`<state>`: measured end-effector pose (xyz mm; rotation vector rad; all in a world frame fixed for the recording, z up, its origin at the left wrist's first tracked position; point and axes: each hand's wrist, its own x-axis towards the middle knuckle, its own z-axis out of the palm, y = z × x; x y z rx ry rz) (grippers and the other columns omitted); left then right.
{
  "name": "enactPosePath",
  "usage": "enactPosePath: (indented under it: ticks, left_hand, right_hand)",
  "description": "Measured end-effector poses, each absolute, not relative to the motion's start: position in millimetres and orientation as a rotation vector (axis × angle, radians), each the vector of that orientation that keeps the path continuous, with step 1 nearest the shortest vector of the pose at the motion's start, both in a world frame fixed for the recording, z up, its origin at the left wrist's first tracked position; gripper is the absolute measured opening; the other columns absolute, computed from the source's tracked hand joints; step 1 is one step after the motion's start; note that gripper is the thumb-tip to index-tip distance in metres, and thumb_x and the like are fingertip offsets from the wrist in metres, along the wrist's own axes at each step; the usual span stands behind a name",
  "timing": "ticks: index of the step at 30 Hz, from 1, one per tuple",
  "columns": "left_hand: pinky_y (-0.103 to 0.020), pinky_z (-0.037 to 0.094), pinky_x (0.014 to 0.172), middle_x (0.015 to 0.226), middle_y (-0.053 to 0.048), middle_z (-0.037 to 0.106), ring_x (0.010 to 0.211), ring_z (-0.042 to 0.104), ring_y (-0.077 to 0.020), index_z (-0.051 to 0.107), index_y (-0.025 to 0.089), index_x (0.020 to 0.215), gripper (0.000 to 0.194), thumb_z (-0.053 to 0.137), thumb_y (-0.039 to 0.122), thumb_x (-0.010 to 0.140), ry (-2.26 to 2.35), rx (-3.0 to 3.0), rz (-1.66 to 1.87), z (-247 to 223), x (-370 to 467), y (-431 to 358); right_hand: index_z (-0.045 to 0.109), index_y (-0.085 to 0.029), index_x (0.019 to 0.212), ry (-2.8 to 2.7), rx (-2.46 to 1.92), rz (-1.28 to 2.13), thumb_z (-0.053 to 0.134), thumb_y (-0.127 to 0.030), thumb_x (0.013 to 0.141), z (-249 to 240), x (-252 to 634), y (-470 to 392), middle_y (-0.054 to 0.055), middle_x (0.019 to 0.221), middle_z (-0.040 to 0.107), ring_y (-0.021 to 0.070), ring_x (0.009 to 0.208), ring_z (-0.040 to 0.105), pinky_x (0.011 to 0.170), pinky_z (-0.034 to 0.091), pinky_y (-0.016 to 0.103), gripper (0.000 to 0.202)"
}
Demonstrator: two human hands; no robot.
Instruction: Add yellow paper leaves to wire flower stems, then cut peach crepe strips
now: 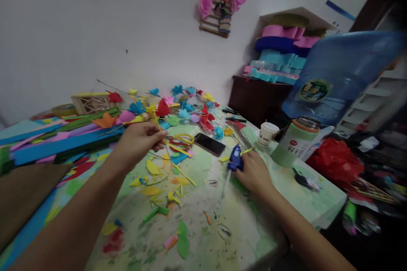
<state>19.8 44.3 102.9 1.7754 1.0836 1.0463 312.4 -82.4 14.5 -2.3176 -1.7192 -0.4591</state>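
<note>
My left hand (pixel 144 137) is closed in a pinch at the left centre of the table. Between its thumb and fingers is a thin stem with yellow paper on it; the yellow flower (pixel 151 109) just above seems to belong to it, though I cannot tell for sure. My right hand (pixel 256 171) rests low over the table, fingers wrapped by a blue glue gun (pixel 235 159), from which a pale glue stick points toward me. Close by my left fingers lie scissors (pixel 182 139) with yellow and red handles. A dark phone (pixel 210 144) lies between both hands.
Paper flowers (pixel 184 114) crowd the table's back. Rolled crepe paper (pixel 70 139) lies left. Yellow petals (pixel 152 167) and scraps cover the middle. At right stand a paper cup (pixel 267 134), a green bottle (pixel 294 144) and a large blue water jug (pixel 337 72). Thin wires (pixel 241 135) lie near the cup.
</note>
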Motion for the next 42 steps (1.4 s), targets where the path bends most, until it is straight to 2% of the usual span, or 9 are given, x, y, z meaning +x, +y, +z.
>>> enactPosePath:
  ticks: [3,6,8,13,19,30,37,42]
  left_hand:
    - [-0.023,0.049,0.05,0.051,0.0,0.062,0.049,0.059,-0.0136,0.061,0.015,0.065,0.02,0.064,0.035,0.067,1.07,1.747,1.008,100.4,26.2,41.2]
    - [-0.024,0.05,0.051,0.05,0.0,0.061,0.048,0.059,-0.0135,0.058,0.015,0.061,0.02,0.063,0.034,0.067,1.053,1.714,0.952,98.4,34.8,36.0]
    - [-0.024,0.05,0.051,0.05,0.0,0.061,0.047,0.059,-0.0132,0.056,0.016,0.06,0.02,0.062,0.033,0.067,1.037,1.701,0.907,97.4,40.6,31.6]
    - [-0.024,0.048,0.05,0.048,0.001,0.059,0.046,0.058,-0.0133,0.054,0.016,0.058,0.019,0.061,0.031,0.067,1.041,1.721,0.845,94.3,49.0,23.8]
    - [-0.024,0.046,0.049,0.049,0.003,0.057,0.047,0.057,-0.0141,0.054,0.018,0.059,0.02,0.06,0.035,0.067,0.98,1.803,0.834,88.3,50.1,25.0]
    - [-0.023,0.045,0.048,0.046,0.002,0.056,0.044,0.056,-0.0133,0.052,0.019,0.054,0.019,0.057,0.03,0.069,0.977,1.795,0.814,89.2,53.4,20.8]
    - [-0.022,0.042,0.045,0.045,0.002,0.055,0.044,0.056,-0.0128,0.051,0.018,0.055,0.022,0.059,0.033,0.069,1.006,1.788,0.806,89.4,53.8,19.4]
    - [-0.022,0.044,0.046,0.047,0.002,0.056,0.044,0.056,-0.0127,0.053,0.018,0.057,0.02,0.059,0.033,0.069,0.989,1.796,0.816,86.0,53.4,21.4]
  right_hand:
    - [0.052,-0.016,0.079,-1.672,-2.097,-0.483,0.053,-0.023,0.068,23.6,308.0,-91.5,0.01,0.083,0.055,0.0248,0.081,0.051,0.072,0.037,0.034,0.013]
    - [0.048,-0.019,0.078,-1.661,-1.759,-0.329,0.052,-0.025,0.075,30.3,288.7,-101.8,0.004,0.073,0.053,0.0193,0.068,0.049,0.062,0.037,0.029,0.008]
    - [0.046,-0.021,0.074,-1.671,-1.547,-0.238,0.052,-0.029,0.079,33.1,268.5,-107.7,0.002,0.068,0.05,0.0172,0.063,0.047,0.058,0.035,0.028,0.012]
    - [0.045,-0.021,0.073,-1.853,-1.266,-0.163,0.054,-0.038,0.079,33.9,222.6,-109.4,0.003,0.066,0.049,0.0187,0.063,0.046,0.058,0.033,0.031,0.02]
    - [0.042,-0.021,0.068,-1.866,-1.195,-0.168,0.053,-0.043,0.079,24.1,210.5,-97.2,0.0,0.061,0.043,0.0166,0.059,0.042,0.056,0.029,0.03,0.027]
    - [0.041,-0.021,0.066,-1.825,-1.22,-0.177,0.05,-0.045,0.081,18.4,209.1,-94.2,0.0,0.06,0.043,0.0164,0.059,0.041,0.056,0.028,0.03,0.03]
    - [0.04,-0.021,0.065,-1.844,-1.231,-0.175,0.052,-0.04,0.079,16.5,213.5,-92.3,0.0,0.06,0.043,0.0163,0.058,0.041,0.055,0.027,0.029,0.026]
    - [0.039,-0.021,0.064,-1.806,-1.231,-0.176,0.051,-0.043,0.079,13.3,213.1,-91.9,0.0,0.059,0.042,0.0165,0.058,0.04,0.056,0.028,0.03,0.029]
